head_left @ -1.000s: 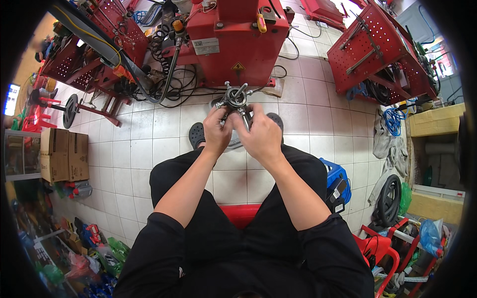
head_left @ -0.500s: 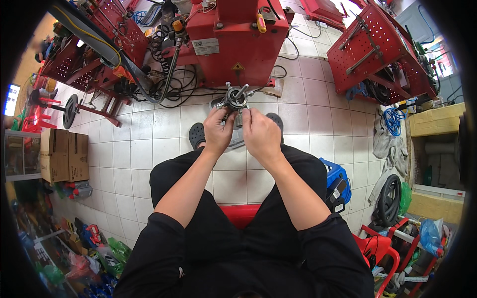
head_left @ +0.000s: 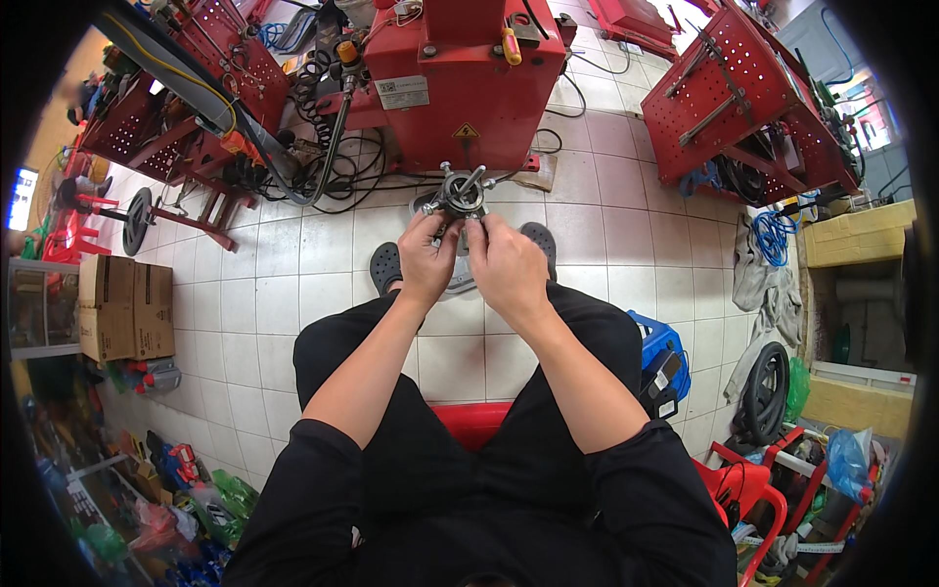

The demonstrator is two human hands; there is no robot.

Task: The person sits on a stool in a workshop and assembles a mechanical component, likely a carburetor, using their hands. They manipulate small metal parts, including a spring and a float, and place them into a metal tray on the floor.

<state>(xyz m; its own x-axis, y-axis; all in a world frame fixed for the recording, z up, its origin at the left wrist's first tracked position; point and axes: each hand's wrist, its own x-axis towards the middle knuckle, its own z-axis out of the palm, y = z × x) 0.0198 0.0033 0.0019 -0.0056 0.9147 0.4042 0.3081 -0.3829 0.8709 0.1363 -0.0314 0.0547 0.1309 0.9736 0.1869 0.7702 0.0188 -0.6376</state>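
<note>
Right-hand fingertips (head_left: 479, 233) have shifted inward toward the left fingers over the last half second, covering a lower stem that showed between the hands; the left hand (head_left: 427, 264) stays almost where it was. Both hands now sit close together around a round metal fitting (head_left: 464, 202) with projecting rods and bolts. It lies just beyond the fingertips, its ring facing up and its rods pointing outward. Left fingers are pinched narrow on its lower left side, holding it. Those of the right hand (head_left: 514, 259) are bunched narrow at its lower right edge, also holding it, though the exact contact is hidden.

Below the fingers, a grey tray (head_left: 460, 282) rests on the tiled floor (head_left: 577, 235), between a left clog (head_left: 385, 262) and a right clog (head_left: 540, 240). Nearer the body than the fingers is a red seat (head_left: 474, 423). Beyond the fingertips stands a red machine cabinet (head_left: 469, 117). Well to the right of the fingers is a blue case (head_left: 657, 338); farther off to their left, cardboard boxes (head_left: 125, 305).
</note>
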